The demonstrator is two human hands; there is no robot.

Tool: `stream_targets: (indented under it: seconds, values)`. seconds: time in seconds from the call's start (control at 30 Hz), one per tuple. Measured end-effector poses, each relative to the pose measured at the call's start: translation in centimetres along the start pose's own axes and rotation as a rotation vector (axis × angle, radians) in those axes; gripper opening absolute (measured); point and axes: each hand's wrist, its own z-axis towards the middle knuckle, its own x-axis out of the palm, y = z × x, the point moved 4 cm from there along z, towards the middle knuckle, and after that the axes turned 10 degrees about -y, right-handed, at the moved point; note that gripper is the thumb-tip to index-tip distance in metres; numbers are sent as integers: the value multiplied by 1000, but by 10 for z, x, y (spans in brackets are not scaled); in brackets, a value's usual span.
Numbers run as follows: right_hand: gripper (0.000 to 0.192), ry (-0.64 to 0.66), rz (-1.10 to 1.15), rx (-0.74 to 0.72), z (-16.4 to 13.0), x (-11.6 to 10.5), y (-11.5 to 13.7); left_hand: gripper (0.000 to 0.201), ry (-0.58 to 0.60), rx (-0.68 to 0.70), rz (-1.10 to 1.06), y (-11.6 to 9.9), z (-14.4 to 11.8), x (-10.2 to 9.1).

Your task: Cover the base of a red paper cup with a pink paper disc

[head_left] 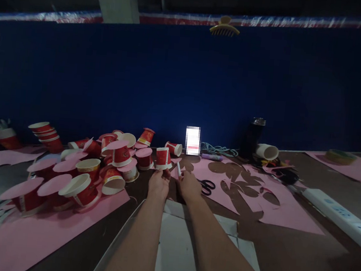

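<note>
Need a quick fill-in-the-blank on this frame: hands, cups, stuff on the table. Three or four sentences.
1. The left hand touches a red paper cup capped with a ____ paper disc.
2. The right hand holds a thin white ____.
3. The black scissors lie to the ____ of the right hand.
4. The hair clip sits on top of the ____ partition.

Missing words: pink; stick; right; blue

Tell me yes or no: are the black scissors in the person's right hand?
No. The black scissors lie on the table just right of the right hand, which pinches a small white stick instead.
</note>
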Motion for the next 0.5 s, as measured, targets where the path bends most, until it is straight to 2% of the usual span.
stream_targets:
  seconds: [0.07,0.2,0.37,0.5]
  values:
    - [9,-4,-13,28,0,-2,-1,19,-3,1,30,0,-1,0]
    - [14,-52,77,109,2,-13,-1,17,3,-37,-3,4,-2,1]
    - [14,-283,465,107,9,-25,2,18,22,-50,58,14,4,2]
    - [12,-263,794,142,7,-20,6,19,46,-18,135,21,9,3]
